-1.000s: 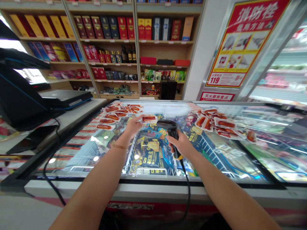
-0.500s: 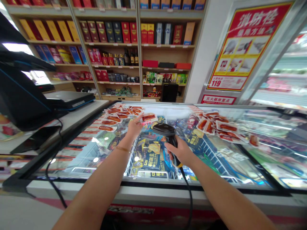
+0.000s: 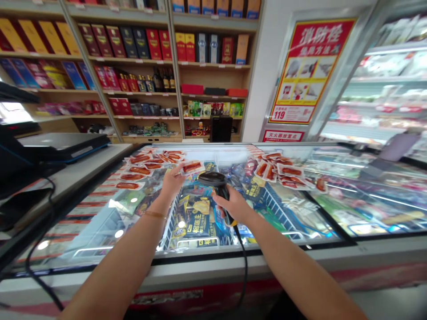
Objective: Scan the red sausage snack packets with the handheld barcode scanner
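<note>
My left hand (image 3: 172, 181) is closed on the left end of a packaged sausage (image 3: 192, 167), a red-brown sausage in a clear and white pack, just above the glass top. My right hand (image 3: 237, 205) grips the handle of a black barcode scanner (image 3: 216, 186); its head points left toward the pack, and a black cable (image 3: 245, 258) hangs down from it. Left of my left hand lies a spread of packaged sausages (image 3: 140, 170) on the glass. A second pile of packaged sausages (image 3: 290, 171) lies to the right of the scanner.
Below the glass of the chest freezer (image 3: 187, 257) are baskets with bagged goods (image 3: 200, 218). At left a counter carries a flat scale (image 3: 66, 144); a cable (image 3: 33, 249) hangs over the freezer's left side. Shelves of boxes (image 3: 128, 42) stand behind, and a grey upright object (image 3: 398, 144) at far right.
The view has turned to the right, so the scene sits further left. My left hand still holds the packaged sausage and my right hand the scanner, both in nearly the same pose.
</note>
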A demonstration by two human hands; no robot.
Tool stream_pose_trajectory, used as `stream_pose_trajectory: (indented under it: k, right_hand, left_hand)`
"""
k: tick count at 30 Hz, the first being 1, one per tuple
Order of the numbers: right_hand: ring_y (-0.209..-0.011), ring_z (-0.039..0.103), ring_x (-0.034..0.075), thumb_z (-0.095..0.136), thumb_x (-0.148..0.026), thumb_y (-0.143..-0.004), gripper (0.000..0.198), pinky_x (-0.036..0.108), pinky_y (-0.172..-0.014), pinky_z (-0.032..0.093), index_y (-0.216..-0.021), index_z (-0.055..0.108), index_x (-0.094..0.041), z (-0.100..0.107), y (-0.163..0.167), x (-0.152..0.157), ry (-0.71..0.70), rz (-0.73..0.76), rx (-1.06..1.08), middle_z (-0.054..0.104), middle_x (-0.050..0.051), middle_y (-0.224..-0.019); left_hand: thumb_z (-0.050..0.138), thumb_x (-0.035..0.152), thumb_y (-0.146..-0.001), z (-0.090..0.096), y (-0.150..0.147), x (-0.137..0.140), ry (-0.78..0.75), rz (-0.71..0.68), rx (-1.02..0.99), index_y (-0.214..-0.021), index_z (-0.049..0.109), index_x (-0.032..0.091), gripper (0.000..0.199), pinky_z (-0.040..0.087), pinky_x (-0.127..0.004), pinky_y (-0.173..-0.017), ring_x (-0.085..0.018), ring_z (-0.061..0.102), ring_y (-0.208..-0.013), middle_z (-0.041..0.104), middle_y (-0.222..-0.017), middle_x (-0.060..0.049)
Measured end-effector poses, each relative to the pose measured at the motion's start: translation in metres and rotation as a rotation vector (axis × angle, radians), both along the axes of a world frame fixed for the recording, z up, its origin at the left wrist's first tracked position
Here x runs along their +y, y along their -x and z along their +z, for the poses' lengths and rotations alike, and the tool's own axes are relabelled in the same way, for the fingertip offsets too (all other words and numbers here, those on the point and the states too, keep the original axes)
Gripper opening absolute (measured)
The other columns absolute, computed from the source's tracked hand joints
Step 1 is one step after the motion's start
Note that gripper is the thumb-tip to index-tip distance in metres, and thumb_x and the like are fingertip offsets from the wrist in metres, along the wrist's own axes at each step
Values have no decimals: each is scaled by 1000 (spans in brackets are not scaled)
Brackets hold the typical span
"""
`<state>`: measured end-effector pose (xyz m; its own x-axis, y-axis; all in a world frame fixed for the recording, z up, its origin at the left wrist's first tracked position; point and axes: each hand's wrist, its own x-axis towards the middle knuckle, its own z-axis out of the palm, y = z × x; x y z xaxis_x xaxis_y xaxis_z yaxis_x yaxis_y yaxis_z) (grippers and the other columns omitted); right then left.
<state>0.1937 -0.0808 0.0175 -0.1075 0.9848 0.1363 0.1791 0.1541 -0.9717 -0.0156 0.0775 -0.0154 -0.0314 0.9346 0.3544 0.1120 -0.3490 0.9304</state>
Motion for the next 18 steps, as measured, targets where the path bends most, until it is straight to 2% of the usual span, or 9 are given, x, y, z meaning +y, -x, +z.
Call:
stream_pose_trajectory:
  k: [4,8,14,18]
  right_hand:
    - [-38,53,10,60,-39,-80,25,23,-40,45,-91,48,-20,9,-23,6,21,-89,58,54,-8,-57]
    - [-37,54,11,62,-39,-79,25,23,-38,44,-92,49,-21,22,-74,-4,15,-220,46,55,-7,-56]
    - [-36,54,13,65,-37,-78,24,24,-37,44,-87,49,-21,31,-181,-33,32,-535,-15,56,-6,-53]
    - [-35,53,13,64,-34,-77,21,24,-35,42,-83,48,-21,35,-235,-49,34,-692,23,55,-5,-52]
  left_hand:
    - [69,18,-60,-4,-28,-2,86,-18,27,-129,61,13,69,48,-22,-59,-14,62,-64,71,-76,-1]
    - [69,19,-60,3,-82,-9,66,-141,83,-124,65,13,65,43,-20,-53,-10,55,-55,67,-68,1]
    - [65,13,-64,28,-208,-22,21,-344,123,-129,62,12,64,37,-19,-46,-7,44,-46,64,-63,2]
    - [59,9,-71,40,-296,-34,2,-423,130,-134,57,12,63,48,-24,-58,-12,57,-57,70,-75,-3]
